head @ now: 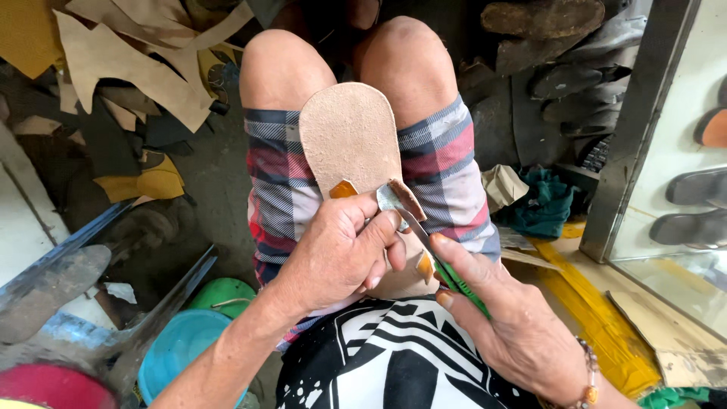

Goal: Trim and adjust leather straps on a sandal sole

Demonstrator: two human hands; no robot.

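Observation:
A tan leather sole piece [348, 136] rests on my lap, over plaid shorts, toe end pointing away from me. My left hand [341, 254] grips its near edge, thumb and fingers pinching the leather. My right hand [503, 318] holds a green-handled knife [439, 261], its metal blade reaching up to the sole's right edge, where a thin strip of leather [405, 198] curls away. Small orange tabs [343, 189] show at the sole's rim beside my left fingers.
Leather offcuts [129, 60] lie heaped at the upper left. Dark shoe soles [560, 45] are stacked at the upper right, next to a glass case [681, 151] with sandals. A blue bowl [182, 348] and green bowl [227, 291] sit low left; a teal cloth [541, 204] lies to the right.

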